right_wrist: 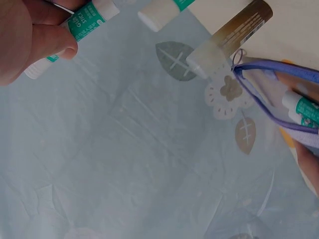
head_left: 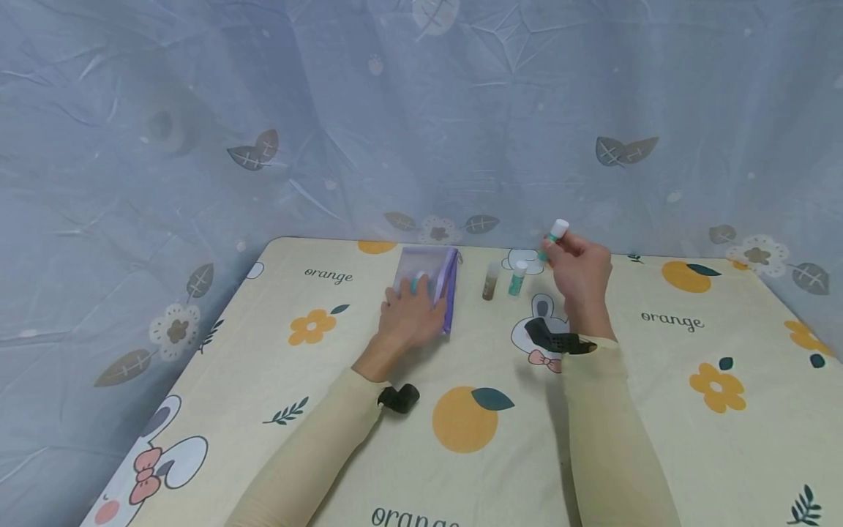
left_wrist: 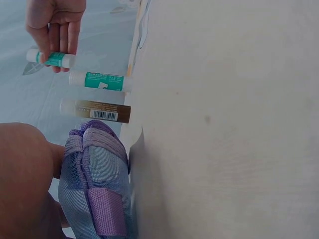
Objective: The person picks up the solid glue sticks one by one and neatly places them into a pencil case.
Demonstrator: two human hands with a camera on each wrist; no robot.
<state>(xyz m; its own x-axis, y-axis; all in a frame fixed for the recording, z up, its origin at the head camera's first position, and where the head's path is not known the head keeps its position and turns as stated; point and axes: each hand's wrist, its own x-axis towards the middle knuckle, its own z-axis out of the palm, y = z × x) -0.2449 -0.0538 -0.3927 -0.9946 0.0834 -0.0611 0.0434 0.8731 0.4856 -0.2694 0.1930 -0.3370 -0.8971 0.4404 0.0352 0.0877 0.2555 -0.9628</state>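
My left hand (head_left: 413, 316) holds a purple-edged mesh zipper pouch (head_left: 451, 293), fingers spread across its top and thumb at its near side. Through the pouch's parted mouth, the right wrist view shows a green-and-white glue stick (right_wrist: 307, 110) inside. My right hand (head_left: 579, 272), raised to the right, pinches another glue stick (head_left: 557, 230) between thumb and fingers, clear of the table. Between the hands stand a brown tube with a pale cap (head_left: 490, 282) and a green, white-capped glue stick (head_left: 517, 279), both upright.
A pale tablecloth (head_left: 369, 454) printed with oranges, flowers and rabbits covers the table. Behind its far edge hangs a grey-blue curtain (head_left: 421, 132) with leaf prints. Black straps with camera mounts sit at both wrists.
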